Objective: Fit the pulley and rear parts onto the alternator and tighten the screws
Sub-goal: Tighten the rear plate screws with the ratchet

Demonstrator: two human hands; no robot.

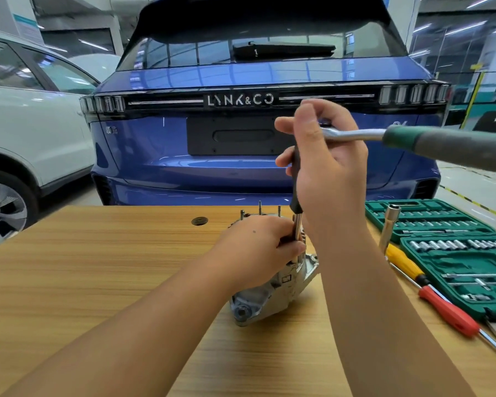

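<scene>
The silver alternator [272,293] stands on the wooden table [98,267], with thin studs [260,207] sticking up from its far side. My left hand [258,250] rests on top of it and its fingers grip the chrome shaft [298,229] of an upright tool at its lower end. My right hand [324,161] is raised above and holds the head of a ratchet wrench [355,135], whose green-grey handle [453,149] points right. A black extension grip [295,181] hangs straight down from that hand to the shaft. The screw under the tool is hidden.
An open green socket case [453,247] lies at the table's right, with a chrome socket tube [388,227] leaning on it. A yellow screwdriver [404,265] and a red screwdriver [450,313] lie beside it. A blue car [184,138] stands behind the table, a white car [26,124] at left.
</scene>
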